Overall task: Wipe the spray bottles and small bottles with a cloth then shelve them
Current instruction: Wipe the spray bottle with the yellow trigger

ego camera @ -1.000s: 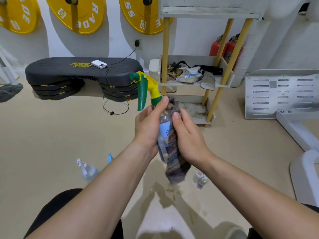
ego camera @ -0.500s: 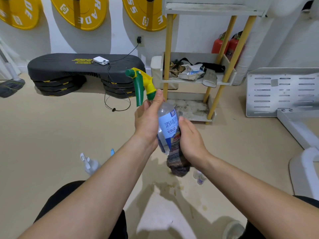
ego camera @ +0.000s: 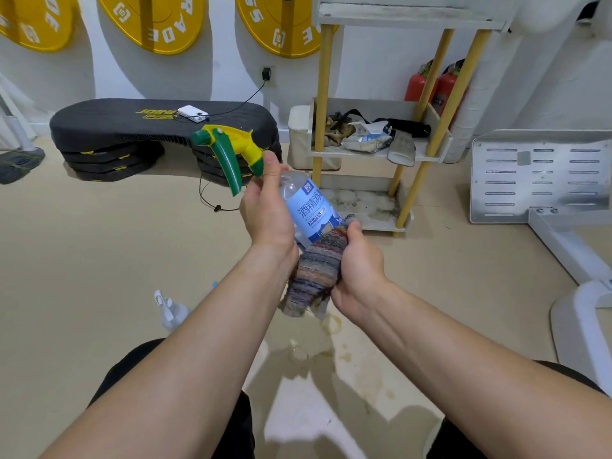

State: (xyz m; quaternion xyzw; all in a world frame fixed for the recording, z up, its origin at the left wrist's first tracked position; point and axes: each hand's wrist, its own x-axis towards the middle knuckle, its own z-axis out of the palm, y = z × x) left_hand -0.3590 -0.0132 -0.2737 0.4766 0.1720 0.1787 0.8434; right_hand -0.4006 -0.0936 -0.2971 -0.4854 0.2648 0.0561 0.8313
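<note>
Holding the spray bottle [ego camera: 308, 207] up in front of the shelf rack [ego camera: 323, 77], you have it tilted so that its green-and-yellow trigger head points away from the rack. The bottle is clear with a blue label; how much liquid it holds is hard to tell. The rack's middle tier carries rags, a crumpled packet and a black strap, and a white bin [ego camera: 299, 137] stands against the rack's side.

The bottle's lower end is hidden inside the striped cloth [ego camera: 314, 273]. A second spray bottle [ego camera: 170, 311] lies on the floor [ego camera: 99, 243] well away from the rack, partly cut off by your left forearm, and a small blue thing beside it is too covered to make out.

Your left hand [ego camera: 268, 213] wraps the bottle's shoulder, thumb up against the green collar, fingers curled behind and out of sight. Your right hand [ego camera: 359, 270] has its fingers closed round the bunched cloth, pressing it to the bottle just below the label; the cloth's loose end hangs under your wrist.
</note>
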